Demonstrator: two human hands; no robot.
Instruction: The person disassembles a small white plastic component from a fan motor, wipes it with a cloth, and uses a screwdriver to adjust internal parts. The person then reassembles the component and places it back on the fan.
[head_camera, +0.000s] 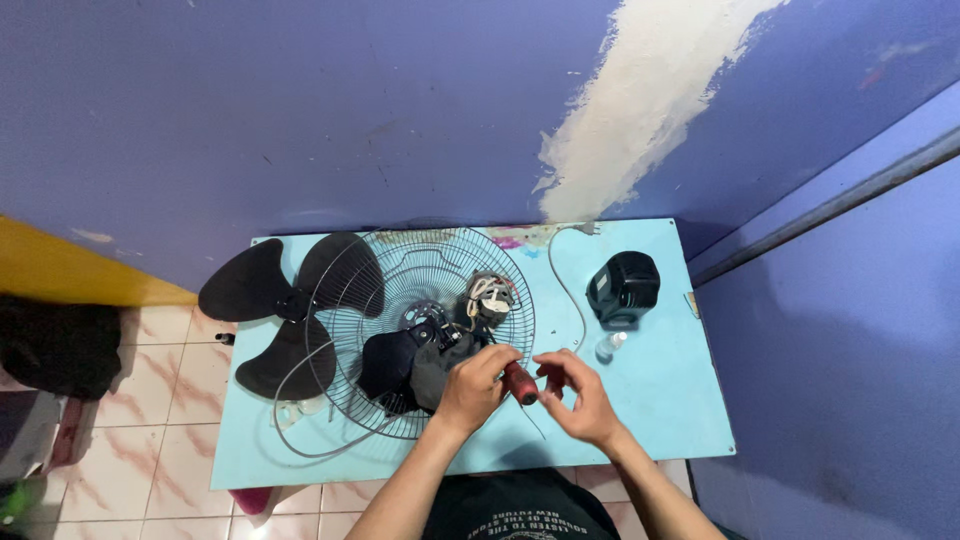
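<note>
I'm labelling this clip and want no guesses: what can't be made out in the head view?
- Screwdriver: tip too thin and blurred; handle partly wrapped by left hand.
- Fan motor: wiring too small.
- Right hand: fingertip contact unclear.
- Dark bundle: cut off by left edge.

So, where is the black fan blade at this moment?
In the head view, the black fan blade lies at the left end of the light blue table, touching the wire fan guard on its right.

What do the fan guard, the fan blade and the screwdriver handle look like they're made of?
Fan guard: thin metal wire, greyish, see-through radial spokes. Fan blade: probably moulded plastic, matte black, smooth lobes. Screwdriver handle, held in the left hand: likely red plastic or rubber; too small to tell.
</note>
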